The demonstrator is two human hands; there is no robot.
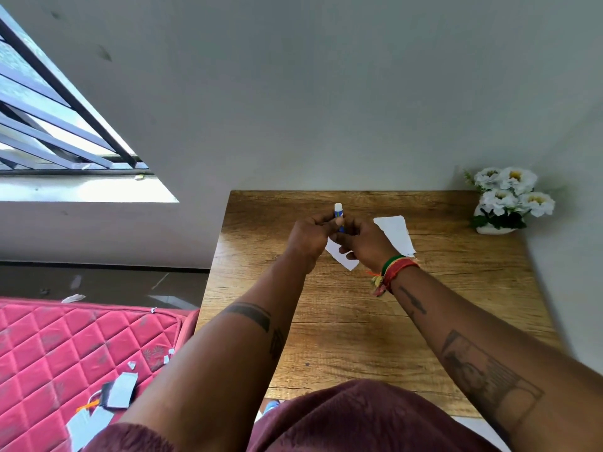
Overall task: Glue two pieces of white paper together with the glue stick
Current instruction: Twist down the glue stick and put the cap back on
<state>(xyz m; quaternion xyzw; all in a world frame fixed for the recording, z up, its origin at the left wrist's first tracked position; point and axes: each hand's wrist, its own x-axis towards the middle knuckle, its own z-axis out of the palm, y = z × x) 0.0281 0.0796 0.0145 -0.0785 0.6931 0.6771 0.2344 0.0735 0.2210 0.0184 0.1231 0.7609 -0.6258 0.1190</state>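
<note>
Window bars (49, 119) occupy the far left, above a pale sill. Near left lies a red quilted mattress (65, 347) carrying scattered paper scraps (120, 389). A dark floor (114, 282) separates the mattress from the wall.

Right of the mattress stands the wooden counter (359, 337). Both forearms extend from the near edge toward the far half of the counter, where the hands meet.

The left hand (308, 238) has its fingers closed around the lower body of the glue stick (338, 213). The stick stands roughly upright above the counter, its blue body mostly hidden between the hands and its white end pointing up and away from the person. The right hand (365, 243) is in contact with the left, fingers curled onto the same blue body; thumb and forefinger grip the stick just below the white end. A red, green and yellow thread band (393, 272) wraps the right wrist.

One white paper piece (344, 259) lies flat on the counter directly beneath the hands, partly covered by them. A second white paper piece (396, 234) lies flat just right of the right hand, near the first; whether the two touch cannot be determined.

At the far right corner stands a white pot of white flowers (512, 197).
</note>
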